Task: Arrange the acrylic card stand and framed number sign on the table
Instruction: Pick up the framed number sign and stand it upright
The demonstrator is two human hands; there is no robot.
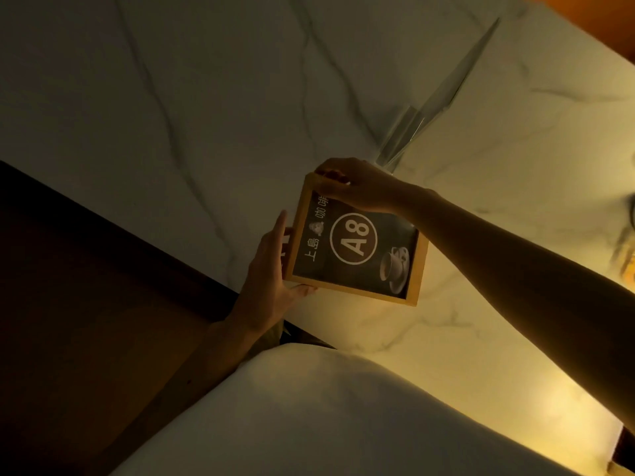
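The framed number sign (pixel 357 242) has a yellow wooden frame and a dark face reading "A8" with a coffee cup picture. I hold it in both hands just above the white marble table (pixel 206 97). My left hand (pixel 271 273) grips its lower left edge from behind. My right hand (pixel 357 183) pinches its top corner, with the forearm crossing over the frame's right side. The clear acrylic card stand (pixel 433 97) stands on the table beyond the sign, right behind my right hand.
The table's dark edge runs diagonally from left to centre, with a dark wooden floor (pixel 86 304) beyond it. My white garment (pixel 326 417) fills the lower middle. Warm light falls on the table at the lower right.
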